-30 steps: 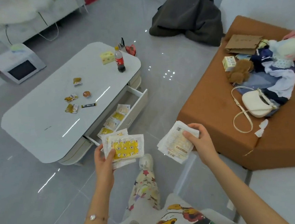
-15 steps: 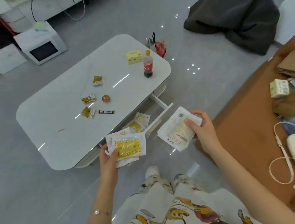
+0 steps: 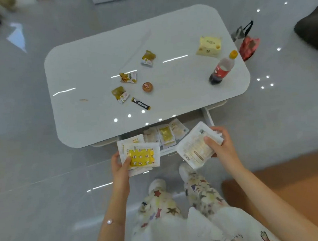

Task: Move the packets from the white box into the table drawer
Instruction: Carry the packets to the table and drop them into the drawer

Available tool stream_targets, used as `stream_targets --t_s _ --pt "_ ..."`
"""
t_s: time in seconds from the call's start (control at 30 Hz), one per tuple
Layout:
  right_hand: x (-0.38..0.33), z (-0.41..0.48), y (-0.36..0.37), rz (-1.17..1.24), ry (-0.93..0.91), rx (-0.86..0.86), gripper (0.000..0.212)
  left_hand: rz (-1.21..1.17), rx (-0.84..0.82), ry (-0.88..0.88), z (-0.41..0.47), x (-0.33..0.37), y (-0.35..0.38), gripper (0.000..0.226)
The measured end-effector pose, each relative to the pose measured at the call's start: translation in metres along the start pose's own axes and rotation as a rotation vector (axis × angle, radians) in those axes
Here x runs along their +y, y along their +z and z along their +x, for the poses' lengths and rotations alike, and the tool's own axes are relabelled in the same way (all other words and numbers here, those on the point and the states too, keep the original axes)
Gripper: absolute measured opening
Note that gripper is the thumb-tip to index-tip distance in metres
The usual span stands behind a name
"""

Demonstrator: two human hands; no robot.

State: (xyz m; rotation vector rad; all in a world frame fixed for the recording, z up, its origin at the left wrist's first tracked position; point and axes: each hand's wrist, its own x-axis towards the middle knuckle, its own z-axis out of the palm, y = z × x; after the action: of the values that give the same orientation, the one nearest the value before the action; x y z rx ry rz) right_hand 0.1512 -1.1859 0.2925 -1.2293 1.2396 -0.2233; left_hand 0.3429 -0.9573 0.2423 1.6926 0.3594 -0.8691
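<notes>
My left hand (image 3: 120, 167) grips a small stack of white packets (image 3: 141, 154); the top one has a yellow printed panel. My right hand (image 3: 221, 145) holds another stack of white packets (image 3: 195, 146), printed side up and tilted. Both stacks hover over the front of the open table drawer (image 3: 207, 116), which is pulled out from under the white table (image 3: 92, 68). Several packets (image 3: 165, 134) lie inside the drawer, between my two hands. The white box is not in view.
On the tabletop lie three small snack sachets (image 3: 128, 77), a round sweet (image 3: 147, 87), a black stick sachet (image 3: 140, 103), a yellow tissue pack (image 3: 209, 46) and a cola bottle (image 3: 222, 68). An orange sofa edge (image 3: 294, 185) sits at lower right. Small bags (image 3: 247, 44) stand beyond the table.
I have stepped up to the table and now face it square on. Both hands with their packet stacks have come in over the open drawer's front.
</notes>
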Motion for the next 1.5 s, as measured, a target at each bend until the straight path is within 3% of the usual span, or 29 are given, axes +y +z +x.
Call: stream_targets --t_s 0.2,0.4,0.57,0.7,0.8,0.9,1.13,1.33,1.5 --pt "0.089 0.14 0.053 -0.15 0.06 -0.067 0.031 0.03 0.077 -0.183 0.145 -0.091 0.027 0.029" --pt "0.197 0.264 0.125 -0.191 0.149 -0.142 0.028 0.117 0.115 -0.19 0.285 -0.179 0.035 0.033" --pt "0.273 0.331 0.168 -0.202 0.247 -0.201 0.023 0.191 0.114 -0.196 0.346 -0.224 0.029 0.03" --pt "0.297 0.355 0.182 -0.336 0.217 -0.218 0.023 0.311 0.066 -0.137 0.358 -0.232 0.026 0.037" --pt "0.281 0.345 0.178 -0.532 0.117 -0.245 0.021 0.452 0.007 -0.082 0.342 -0.217 0.027 0.046" --pt "0.244 0.315 0.166 -0.723 0.021 -0.308 0.044 0.623 -0.025 0.031 0.303 -0.187 0.03 0.054" --pt "0.096 0.195 0.137 -1.137 -0.189 -0.347 0.052 0.798 -0.055 0.312 0.151 -0.07 0.04 0.044" --pt "-0.018 0.094 0.117 -1.424 -0.477 -0.342 0.053 1.038 0.042 0.516 0.035 0.021 0.034 0.049" --pt "-0.077 0.024 0.091 -1.431 -0.661 -0.348 0.059 1.197 0.198 0.609 -0.058 0.066 0.018 0.052"
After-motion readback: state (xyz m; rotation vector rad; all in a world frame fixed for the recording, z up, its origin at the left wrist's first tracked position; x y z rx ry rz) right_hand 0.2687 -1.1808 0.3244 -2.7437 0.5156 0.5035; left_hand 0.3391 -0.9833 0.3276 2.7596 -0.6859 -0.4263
